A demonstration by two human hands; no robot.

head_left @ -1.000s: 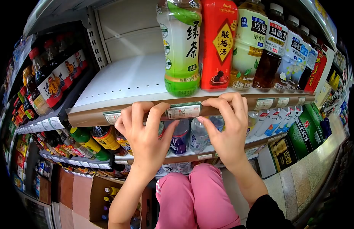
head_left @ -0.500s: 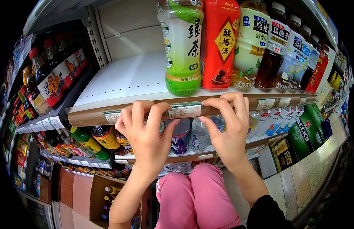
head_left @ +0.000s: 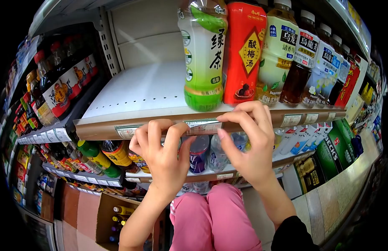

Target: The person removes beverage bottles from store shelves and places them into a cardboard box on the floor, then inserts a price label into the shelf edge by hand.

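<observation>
A paper price label (head_left: 205,126) sits at the brown front strip (head_left: 254,118) of a shelf, between my two hands. My left hand (head_left: 162,157) pinches its left end, with the thumb below and the fingers curled over the strip. At the right end my right hand (head_left: 253,144) has its thumb and index finger closed on the label's edge. Right above stand a green tea bottle (head_left: 204,62) and a red plum drink carton (head_left: 246,54). The label's ends are partly covered by my fingertips.
Bottled oolong teas (head_left: 300,62) line the shelf to the right. Dark sauce bottles (head_left: 62,90) fill the left rack. A lower shelf holds more bottles (head_left: 198,154). On the floor are a cardboard box (head_left: 102,217) of bottles and a green beer case (head_left: 334,144).
The label now tilts slightly out from the strip, and its face shows less. The right thumb and index finger have moved slightly. The view has shifted, so the shelf goods appear lower.
</observation>
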